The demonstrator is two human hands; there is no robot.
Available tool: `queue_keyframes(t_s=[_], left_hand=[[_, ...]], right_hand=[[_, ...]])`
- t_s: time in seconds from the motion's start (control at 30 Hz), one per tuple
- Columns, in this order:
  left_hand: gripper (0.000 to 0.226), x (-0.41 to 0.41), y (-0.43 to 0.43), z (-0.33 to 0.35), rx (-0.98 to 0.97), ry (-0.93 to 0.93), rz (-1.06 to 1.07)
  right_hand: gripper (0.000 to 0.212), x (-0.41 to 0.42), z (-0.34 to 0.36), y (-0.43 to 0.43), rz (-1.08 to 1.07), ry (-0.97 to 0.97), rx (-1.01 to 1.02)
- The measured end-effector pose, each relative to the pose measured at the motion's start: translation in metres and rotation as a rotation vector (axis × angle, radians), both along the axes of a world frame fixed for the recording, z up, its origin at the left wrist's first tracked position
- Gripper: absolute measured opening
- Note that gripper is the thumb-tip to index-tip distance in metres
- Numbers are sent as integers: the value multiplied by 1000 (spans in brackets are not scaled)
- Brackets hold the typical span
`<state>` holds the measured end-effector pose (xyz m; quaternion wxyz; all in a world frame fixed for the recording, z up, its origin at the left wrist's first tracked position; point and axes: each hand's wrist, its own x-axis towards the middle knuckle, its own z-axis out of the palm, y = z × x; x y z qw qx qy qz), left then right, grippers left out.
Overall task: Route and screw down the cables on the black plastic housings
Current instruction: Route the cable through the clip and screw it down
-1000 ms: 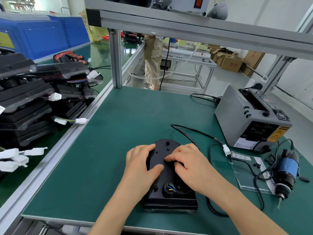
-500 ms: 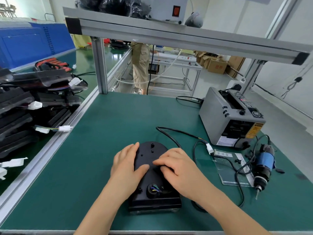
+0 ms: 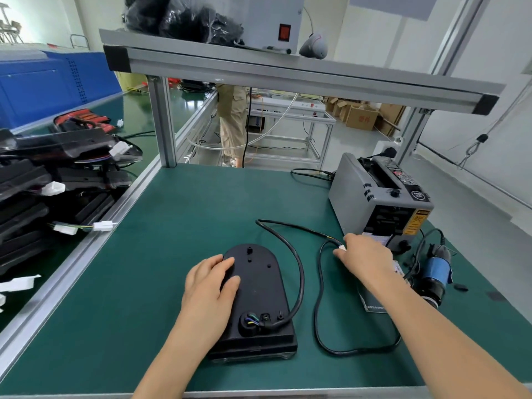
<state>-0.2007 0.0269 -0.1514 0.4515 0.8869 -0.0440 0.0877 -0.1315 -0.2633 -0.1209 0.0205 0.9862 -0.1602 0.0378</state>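
Observation:
A black plastic housing lies flat on the green mat, rounded end away from me. Coloured wires show in a round hole near its front edge. A black cable leaves that spot, arcs along the housing's right side and loops over the mat. My left hand rests on the housing's left edge, thumb on top. My right hand is out to the right and pinches the cable's white connector.
A grey tape dispenser stands at the back right. A blue-banded electric screwdriver lies at the right, beside a plastic sheet. Stacked black housings with white connectors fill the left bench. An aluminium frame post stands at the back.
My right hand left the housing and moved right to the cable's white connector. The housing's top and cable exit are now uncovered. My left hand stays on the housing.

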Motion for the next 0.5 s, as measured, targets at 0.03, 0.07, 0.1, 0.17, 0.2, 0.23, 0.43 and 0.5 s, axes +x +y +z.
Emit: queue_keyframes(t_s=[0.03, 0.07, 0.1, 0.17, 0.2, 0.23, 0.43, 0.5], left_hand=[[40, -1, 1, 0, -10, 0, -1], [38, -2, 3, 0, -17, -3, 1], [37, -3, 5, -1, -21, -8, 5], [36, -7, 8, -1, -19, -11, 12], [35, -9, 10, -1, -17, -7, 15], [35, -11, 12, -1, -15, 0, 20], [49, -28, 26, 3, 155, 88, 137], [52, -37, 31, 2, 241, 129, 174]], right_hand=[[27, 1, -1, 1, 6, -3, -8], [25, 2, -2, 2, 14, -13, -13], [23, 2, -3, 3, 23, -35, -17], [25, 0, -1, 5, 45, -107, -34], [27, -3, 1, 7, 63, -142, -52], [29, -6, 4, 9, 87, -162, -73], [30, -45, 30, 34, 162, -66, 253], [26, -68, 33, 45, 205, 12, 495]])
